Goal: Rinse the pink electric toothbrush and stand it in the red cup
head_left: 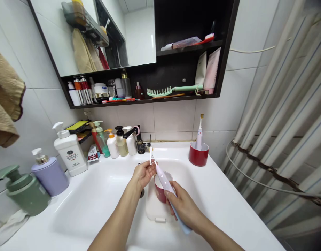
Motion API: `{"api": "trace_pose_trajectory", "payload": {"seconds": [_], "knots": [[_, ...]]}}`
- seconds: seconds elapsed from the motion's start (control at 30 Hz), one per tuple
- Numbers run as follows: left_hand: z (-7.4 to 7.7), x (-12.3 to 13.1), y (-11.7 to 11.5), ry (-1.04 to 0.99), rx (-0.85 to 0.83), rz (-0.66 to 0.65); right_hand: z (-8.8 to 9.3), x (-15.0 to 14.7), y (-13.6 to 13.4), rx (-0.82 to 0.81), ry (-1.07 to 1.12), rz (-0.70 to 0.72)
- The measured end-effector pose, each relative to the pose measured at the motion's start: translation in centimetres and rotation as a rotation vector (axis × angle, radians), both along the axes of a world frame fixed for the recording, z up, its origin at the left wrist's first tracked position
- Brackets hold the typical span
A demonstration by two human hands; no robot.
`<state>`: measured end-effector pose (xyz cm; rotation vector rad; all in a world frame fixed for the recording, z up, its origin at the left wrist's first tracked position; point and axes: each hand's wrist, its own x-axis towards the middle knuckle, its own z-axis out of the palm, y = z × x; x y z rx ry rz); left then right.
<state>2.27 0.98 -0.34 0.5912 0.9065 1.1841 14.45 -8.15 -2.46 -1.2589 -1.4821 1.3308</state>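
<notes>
My right hand (182, 202) is wrapped round an electric toothbrush handle (163, 177), pale pink fading to blue, its metal shaft pointing up and away from me. In the fingertips of my left hand (145, 173) is a small white toothbrush head (151, 153), upright and close to the handle's shaft end. The two parts look separate, though fingers partly hide the gap. Beneath the handle a red cup (160, 195) with a white inside stands on a white flat case (154, 212) in the sink.
The white sink (98, 202) has a black faucet (139, 139) at its back. Several pump bottles (71, 153) line the left side. On the right rim, another electric toothbrush (199, 137) stands in a red cup (198, 155). A dark mirror cabinet (176, 101) hangs above; pipes (270, 139) run at right.
</notes>
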Motion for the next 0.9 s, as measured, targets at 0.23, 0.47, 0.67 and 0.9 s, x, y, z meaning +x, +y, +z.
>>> {"api": "trace_pose_trajectory", "payload": {"seconds": [0.23,0.47,0.67,0.9], "knots": [[-0.3,-2.6,-2.1,-0.111,-0.027,0.053,0.2,-0.7,-0.7,-0.047,-0.020,0.074],[-1.2,-2.4,-1.2,-0.076,-0.048,0.088,0.1,-1.6,-1.0,-0.120,-0.028,0.122],[-1.0,-1.6,-1.8,-0.054,-0.028,0.092,-0.2,-1.6,-1.0,-0.151,0.028,0.136],[-1.5,-1.4,-1.8,-0.010,0.020,0.094,-0.7,-1.7,-1.2,-0.158,0.044,0.112]]}}
